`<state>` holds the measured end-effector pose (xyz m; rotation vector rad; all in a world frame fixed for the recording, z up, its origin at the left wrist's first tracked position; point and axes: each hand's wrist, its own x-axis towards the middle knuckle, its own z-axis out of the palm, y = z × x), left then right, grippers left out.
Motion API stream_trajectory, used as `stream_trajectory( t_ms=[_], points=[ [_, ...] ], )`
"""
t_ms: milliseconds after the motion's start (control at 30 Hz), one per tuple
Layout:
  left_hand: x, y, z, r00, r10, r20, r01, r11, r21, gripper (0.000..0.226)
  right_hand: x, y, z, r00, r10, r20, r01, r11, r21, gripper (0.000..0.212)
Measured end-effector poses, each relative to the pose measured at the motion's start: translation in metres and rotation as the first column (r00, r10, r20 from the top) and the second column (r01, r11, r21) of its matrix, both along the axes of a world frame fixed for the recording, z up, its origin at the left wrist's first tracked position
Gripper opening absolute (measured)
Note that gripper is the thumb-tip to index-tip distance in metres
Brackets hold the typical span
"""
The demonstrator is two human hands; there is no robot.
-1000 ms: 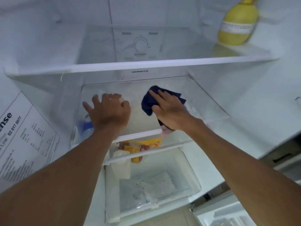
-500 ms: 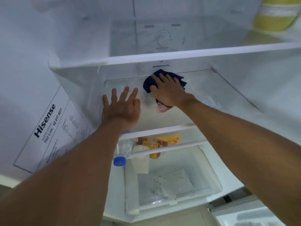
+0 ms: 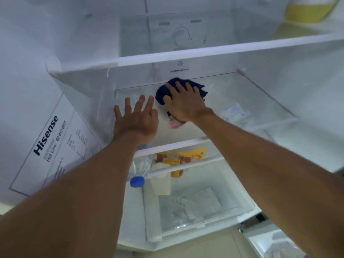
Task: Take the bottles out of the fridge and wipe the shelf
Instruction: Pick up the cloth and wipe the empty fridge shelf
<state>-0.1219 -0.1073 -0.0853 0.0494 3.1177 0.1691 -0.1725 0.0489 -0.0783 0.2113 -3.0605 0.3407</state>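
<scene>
- Our right hand (image 3: pixel 183 107) lies flat, fingers spread, pressing a dark blue cloth (image 3: pixel 195 85) onto the glass shelf (image 3: pixel 260 101), towards its far edge beside the back wall of the fridge (image 3: pixel 37 53). It presses the cloth more than it grips it; a pinkish corner shows under the wrist.
- Our left hand (image 3: pixel 136 118) is open and empty, palm down on the left part of the shelf, just beside the cloth, bracing.
- The shelf carries no bottles that we can see, so we judge the clearing done and the wiping under way.
- A clear bottle with a blue cap (image 3: pixel 137 181) lies on the level below, neck towards us, beside a white container (image 3: pixel 161 183) and yellow packets (image 3: pixel 191 155). A yellow bottle (image 3: pixel 309 10) stands on the upper shelf, far right (partly cut off).
- What could go wrong, as we judge it:
  - Leaning hard on the glass with both hands could tip or unseat it from its side supports.
  - A wide sweep could leave the far right corner unwiped, since the cloth covers only the middle.
  - Pulling the cloth over the near edge could drop crumbs or drips onto the food below.
  - The bottle below could roll out if our arm knocks the rail.
</scene>
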Motion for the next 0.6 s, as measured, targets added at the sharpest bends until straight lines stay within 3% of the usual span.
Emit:
stream_trajectory(
  t_ms=[133,233,300,367,433,533,567,600],
  points=[
    [0.003,-0.005,-0.003,1.0,0.008,0.001,-0.008,1.0,0.005,0.057,0.08,0.05,-0.013,0.998,0.057,-0.042,-0.056,0.998,0.005,0.068],
    [0.001,-0.002,0.001,1.0,0.013,-0.009,-0.013,1.0,0.024,0.058,0.038,0.112,-0.001,0.986,-0.166,0.018,0.166,0.986,0.036,0.065],
    [0.0,0.001,0.0,1.0,-0.005,-0.011,0.005,0.999,0.033,0.058,0.009,0.114,0.005,0.951,-0.307,0.046,0.305,0.952,0.032,0.066],
    [0.001,0.003,-0.001,1.0,-0.011,-0.003,0.011,0.999,0.044,0.057,0.011,0.088,0.001,0.97,-0.243,0.028,0.241,0.969,0.043,0.065],
    [0.002,0.003,-0.001,1.0,0.001,-0.001,-0.001,0.999,0.04,0.057,0.052,0.081,-0.001,0.997,-0.071,0.033,0.071,0.997,0.026,0.064],
    [-0.001,0.007,0.002,1.0,0.008,-0.005,-0.008,0.999,0.047,0.057,0.124,0.138,-0.001,0.997,0.051,-0.06,-0.045,0.994,0.096,0.059],
    [0.0,0.01,0.003,1.0,0.011,0.0,-0.011,0.999,0.053,0.057,0.13,0.164,0.001,0.997,0.054,-0.061,-0.042,0.982,0.182,0.057],
    [0.0,0.012,0.003,1.0,0.013,-0.002,-0.013,0.999,0.053,0.057,0.125,0.186,0.004,0.998,-0.046,-0.041,0.053,0.978,0.203,0.062]
  ],
)
